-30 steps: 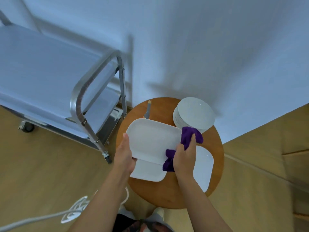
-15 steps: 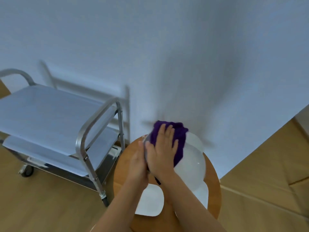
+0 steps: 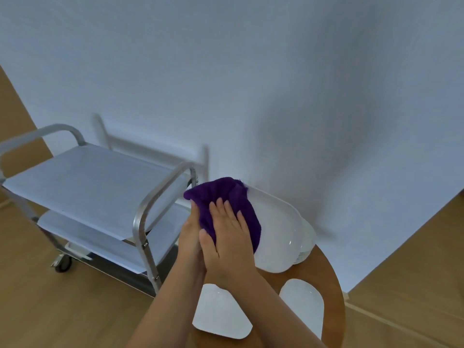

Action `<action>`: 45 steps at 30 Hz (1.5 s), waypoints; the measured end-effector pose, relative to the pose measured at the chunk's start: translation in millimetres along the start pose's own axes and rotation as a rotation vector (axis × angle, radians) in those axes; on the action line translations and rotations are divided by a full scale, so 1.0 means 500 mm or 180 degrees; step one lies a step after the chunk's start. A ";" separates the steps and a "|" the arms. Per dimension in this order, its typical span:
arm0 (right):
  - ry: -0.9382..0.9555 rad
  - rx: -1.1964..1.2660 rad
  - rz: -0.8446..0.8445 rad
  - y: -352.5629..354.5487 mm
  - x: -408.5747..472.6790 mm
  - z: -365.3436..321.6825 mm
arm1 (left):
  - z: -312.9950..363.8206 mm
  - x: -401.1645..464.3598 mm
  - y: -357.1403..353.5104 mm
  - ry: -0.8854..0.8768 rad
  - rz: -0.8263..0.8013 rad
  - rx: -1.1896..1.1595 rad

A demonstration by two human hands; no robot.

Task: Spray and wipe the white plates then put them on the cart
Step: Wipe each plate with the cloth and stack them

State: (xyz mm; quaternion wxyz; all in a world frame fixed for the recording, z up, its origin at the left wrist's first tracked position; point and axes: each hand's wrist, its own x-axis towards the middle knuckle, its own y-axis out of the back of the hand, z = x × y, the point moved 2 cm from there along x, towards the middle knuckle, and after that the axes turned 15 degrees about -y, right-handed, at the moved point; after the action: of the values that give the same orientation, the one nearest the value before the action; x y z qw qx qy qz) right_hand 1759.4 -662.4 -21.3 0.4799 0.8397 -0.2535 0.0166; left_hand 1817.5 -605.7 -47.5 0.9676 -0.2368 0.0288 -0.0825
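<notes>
Left hand (image 3: pixel 189 237) grips the raised plate (image 3: pixel 277 234) by its left edge, tilting it for access; right hand (image 3: pixel 227 237), fingers straight, presses the purple cloth (image 3: pixel 226 199) flat against it.

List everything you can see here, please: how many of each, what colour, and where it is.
Oblong white plate held up: one, above the table.
Oblong white plates lying flat: two, on the table.
Stack of round white plates: one, count unclear, behind the held plate.
Purple cloth: one, against the held plate.
Round wooden table: one, brown, lower right.
Steel two-shelf cart: one, silver, left.
Left hand: holds the plate's edge.
Right hand: flat on the cloth.
</notes>
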 end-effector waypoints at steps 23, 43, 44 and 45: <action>0.0262 -0.0874 0.1126 0.094 -0.070 0.116 | 0.110 0.010 -0.079 0.0223 -0.0458 0.0112; 0.0700 -0.1525 -0.0420 0.152 0.011 0.176 | 0.118 -0.022 -0.048 0.0963 -0.2119 0.0415; 0.0828 -0.1485 -0.0413 0.144 0.008 0.167 | 0.117 -0.024 -0.051 0.1018 -0.2166 0.0457; 0.0918 -0.1367 -0.0400 0.137 0.004 0.158 | 0.117 -0.026 -0.056 0.1064 -0.2198 0.0481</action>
State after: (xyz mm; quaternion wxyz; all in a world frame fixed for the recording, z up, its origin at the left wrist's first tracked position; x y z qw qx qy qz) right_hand 1713.6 -756.0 -8.7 0.6783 0.7217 -0.1277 0.0521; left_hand 1806.1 -601.5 17.4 0.8796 -0.1440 0.0986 -0.4426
